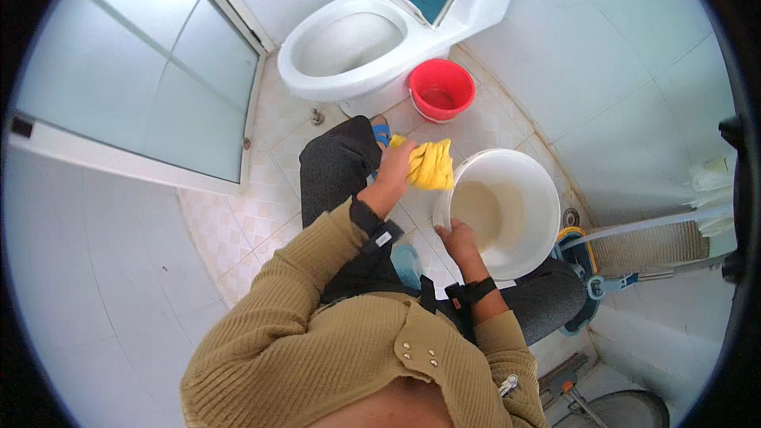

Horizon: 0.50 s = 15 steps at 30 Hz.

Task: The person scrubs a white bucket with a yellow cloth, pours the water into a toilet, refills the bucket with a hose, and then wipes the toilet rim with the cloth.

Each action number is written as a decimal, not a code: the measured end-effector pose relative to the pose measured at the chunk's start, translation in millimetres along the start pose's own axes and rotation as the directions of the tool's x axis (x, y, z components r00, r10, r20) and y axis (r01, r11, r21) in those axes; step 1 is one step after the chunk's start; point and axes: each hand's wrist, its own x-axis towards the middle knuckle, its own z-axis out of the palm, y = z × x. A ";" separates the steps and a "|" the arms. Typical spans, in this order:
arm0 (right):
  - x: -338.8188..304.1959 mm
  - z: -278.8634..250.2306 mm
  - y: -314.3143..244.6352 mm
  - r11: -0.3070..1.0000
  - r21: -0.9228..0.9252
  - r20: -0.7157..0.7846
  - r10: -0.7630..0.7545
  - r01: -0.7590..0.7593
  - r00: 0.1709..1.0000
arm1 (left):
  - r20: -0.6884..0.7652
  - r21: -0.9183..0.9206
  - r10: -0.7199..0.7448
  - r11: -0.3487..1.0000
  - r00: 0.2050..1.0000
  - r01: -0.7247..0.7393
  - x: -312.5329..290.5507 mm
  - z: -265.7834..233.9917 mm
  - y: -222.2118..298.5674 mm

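A crumpled yellow cloth (430, 165) is bunched in my left hand (394, 166), whose fingers close round its left end. The cloth hangs just left of a large white bucket (541, 214), close to its rim. Cloudy, pale brown water (478, 210) lies in the bottom of the bucket. My right hand (460, 242) grips the bucket's near left rim, fingers at the outside. The bucket leans a little toward me, in front of my right knee.
A small red bucket (441, 87) stands beside the white toilet (349, 43), whose lid is up. On the left is a frosted glass door (143, 71). A mop (614, 284) and other cleaning tools lean at the right. A floor drain (570, 218) sits by the wall.
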 end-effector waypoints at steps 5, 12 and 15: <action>-3.2 -18.0 -4.8 0.997 0.053 0.016 0.052 -0.052 0.999 | -0.065 -0.214 -0.071 0.975 0.995 0.055 -71.8 -41.1 26.2; 42.9 -169.5 -28.7 0.971 0.134 -0.269 -0.156 0.197 0.950 | 0.086 -0.240 -0.022 0.970 0.996 0.042 -59.8 -47.3 83.8; 34.6 -204.0 -67.1 0.948 0.226 -0.216 -0.177 0.226 0.960 | -0.036 -0.073 -0.147 0.987 0.988 0.144 -68.4 -58.2 89.8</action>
